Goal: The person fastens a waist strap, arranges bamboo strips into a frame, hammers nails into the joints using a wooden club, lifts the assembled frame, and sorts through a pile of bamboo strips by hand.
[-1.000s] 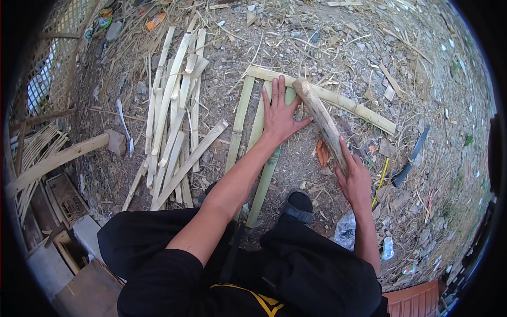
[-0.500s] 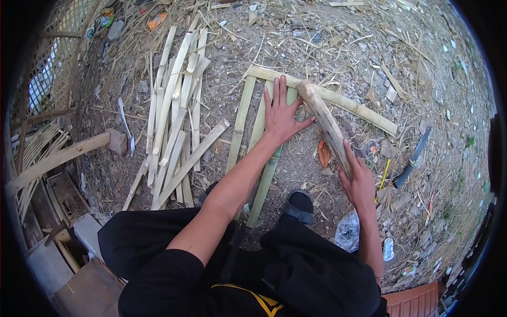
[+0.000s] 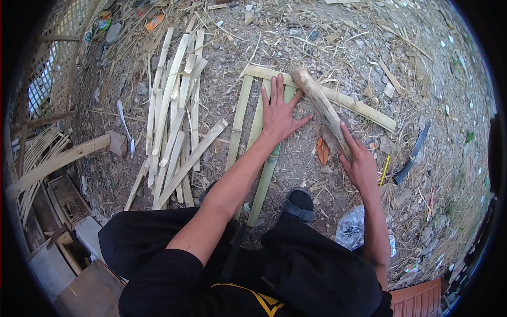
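Observation:
My left hand (image 3: 279, 116) lies with its fingers spread over the upright bamboo slats, fingertips on the split-bamboo crosspiece (image 3: 364, 110). The crosspiece lies across the far ends of several slats, among them one at the left (image 3: 239, 121) and a greener one (image 3: 264, 182) that runs toward my feet. My right hand (image 3: 360, 164) is closed around the near end of a thick, rough wooden club (image 3: 325, 108). The club's far end is at the crosspiece, just right of my left fingers; whether it touches cannot be told.
Left of the slats lies a pile of split bamboo strips (image 3: 171, 116). A curved dark blade (image 3: 413, 158) and a yellow strip (image 3: 385, 170) lie at the right. A clear plastic bag (image 3: 350, 228) is beside my right knee. A wooden beam (image 3: 58, 162) juts in from the left.
The club's far end has shifted slightly away from me and to the left. My right hand has moved a little with it, and my right forearm sits farther right. The left hand stays in place.

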A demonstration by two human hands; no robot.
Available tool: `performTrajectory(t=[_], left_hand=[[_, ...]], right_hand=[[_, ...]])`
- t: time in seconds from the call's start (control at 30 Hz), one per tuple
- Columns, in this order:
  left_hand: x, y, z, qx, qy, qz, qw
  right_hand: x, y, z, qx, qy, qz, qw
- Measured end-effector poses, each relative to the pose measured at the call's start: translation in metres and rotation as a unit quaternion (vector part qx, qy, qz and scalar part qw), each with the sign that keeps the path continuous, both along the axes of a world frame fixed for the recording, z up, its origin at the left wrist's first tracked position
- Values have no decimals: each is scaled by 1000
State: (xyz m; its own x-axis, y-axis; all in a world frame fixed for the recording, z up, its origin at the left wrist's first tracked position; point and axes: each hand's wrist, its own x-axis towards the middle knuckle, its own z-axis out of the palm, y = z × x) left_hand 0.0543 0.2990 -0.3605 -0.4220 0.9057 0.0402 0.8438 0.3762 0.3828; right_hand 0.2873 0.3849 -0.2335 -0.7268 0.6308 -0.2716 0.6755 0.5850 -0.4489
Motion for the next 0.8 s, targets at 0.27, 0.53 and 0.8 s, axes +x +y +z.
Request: performTrajectory(t=[0.27,0.53,0.8], left_hand=[[-5,-5,-3,13,-6,4,1000],[-4,-2,-4,-12,5,1,1000],[-2,-3,-3,3,-3,-3,1000]], right_hand=[[15,-4,8,0,16,-22,1000],[17,9,20,65,-71,45,994],[7,22,19,63,-72,56,994]])
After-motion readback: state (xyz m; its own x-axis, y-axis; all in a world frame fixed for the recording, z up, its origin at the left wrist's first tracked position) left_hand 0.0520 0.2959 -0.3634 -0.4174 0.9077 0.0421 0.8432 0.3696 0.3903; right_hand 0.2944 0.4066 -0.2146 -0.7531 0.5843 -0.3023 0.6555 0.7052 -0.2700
